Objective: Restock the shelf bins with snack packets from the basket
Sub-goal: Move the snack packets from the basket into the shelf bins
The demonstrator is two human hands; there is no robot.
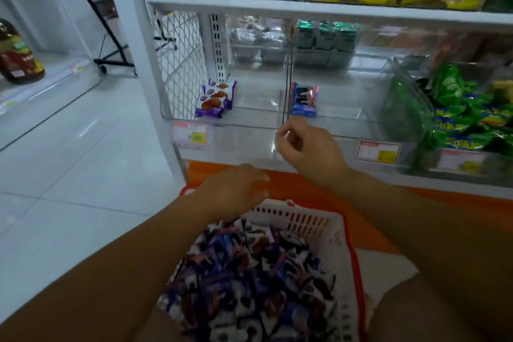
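Observation:
A white basket (308,221) with red handles sits in front of me, heaped with several purple, white and blue snack packets (249,280). My left hand (236,190) hovers over the basket's far rim, fingers relaxed, holding nothing. My right hand (308,147) is raised at the front edge of the clear shelf bins, fingers loosely curled, with nothing visible in it. In the left clear bin (249,119) lie two purple-and-white cookie packets (215,98). The middle bin (333,116) holds one blue packet (303,99) leaning at its left side.
To the right, a bin (410,108) is full of green packets. Price tags (190,133) hang on the shelf's front edge. The shelf above carries blue and yellow snack bags. An orange base strip runs under the shelf. White tiled floor lies to the left, with a bottle (19,55) on a neighbouring rack.

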